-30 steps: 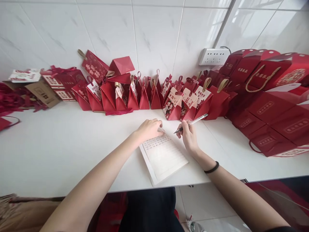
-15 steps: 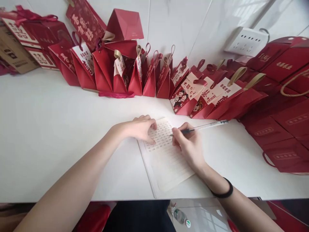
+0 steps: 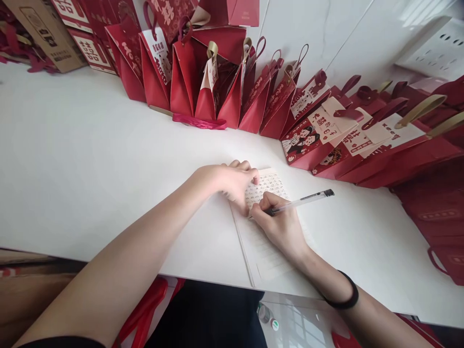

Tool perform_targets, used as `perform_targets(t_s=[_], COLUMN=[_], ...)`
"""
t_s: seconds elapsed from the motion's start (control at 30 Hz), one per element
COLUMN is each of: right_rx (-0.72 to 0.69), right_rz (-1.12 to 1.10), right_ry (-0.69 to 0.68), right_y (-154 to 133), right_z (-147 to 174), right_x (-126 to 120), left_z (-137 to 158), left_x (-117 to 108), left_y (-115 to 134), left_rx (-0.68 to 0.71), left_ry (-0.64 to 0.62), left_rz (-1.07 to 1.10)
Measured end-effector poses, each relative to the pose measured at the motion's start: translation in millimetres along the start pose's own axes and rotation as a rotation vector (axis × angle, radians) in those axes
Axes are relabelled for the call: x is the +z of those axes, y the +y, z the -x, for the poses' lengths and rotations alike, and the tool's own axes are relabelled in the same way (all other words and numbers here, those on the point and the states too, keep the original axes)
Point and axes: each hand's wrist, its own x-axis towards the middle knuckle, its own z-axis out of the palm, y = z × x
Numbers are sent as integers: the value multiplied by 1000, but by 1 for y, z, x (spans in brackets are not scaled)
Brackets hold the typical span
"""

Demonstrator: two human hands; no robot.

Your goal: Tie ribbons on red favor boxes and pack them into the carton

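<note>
A lined notebook [image 3: 266,263] lies on the white table, its upper part filled with rows of handwriting. My right hand [image 3: 281,224] is closed around a clear pen [image 3: 308,199] with a dark grip. The pen's tip is down at the left side of the page, close to my left thumb. My left hand [image 3: 237,183] rests on the page's upper left edge with thumb and fingers apart, holding nothing. Part of the writing is hidden behind both hands.
Red gift boxes [image 3: 228,108] with ribbon handles line the back of the table [image 3: 90,159]. A magenta ribbon [image 3: 199,122] lies before them. More red boxes [image 3: 435,212] are stacked at right. A white power socket [image 3: 435,50] sits on the wall. Below, a bottle [image 3: 266,314] lies on the floor.
The view has turned and tilted, so the boxes appear further right and higher. My right hand has carried the pen tip from the right part of the page to its left side, near my left thumb.
</note>
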Motion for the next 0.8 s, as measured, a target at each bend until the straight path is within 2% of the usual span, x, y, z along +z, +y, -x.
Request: perform_targets(t_s=[0.3, 0.5, 0.8], right_rx=[-9, -15, -35], right_rz=[55, 72, 69], right_ry=[-14, 1, 13], right_y=[-2, -3, -2], right_z=[1, 1, 2], right_x=[0, 0, 0], left_z=[4, 3, 2], left_x=[1, 1, 2], left_y=[10, 9, 7], left_rx=[-53, -46, -35], left_ry=[45, 69, 57], left_rz=[35, 106, 79])
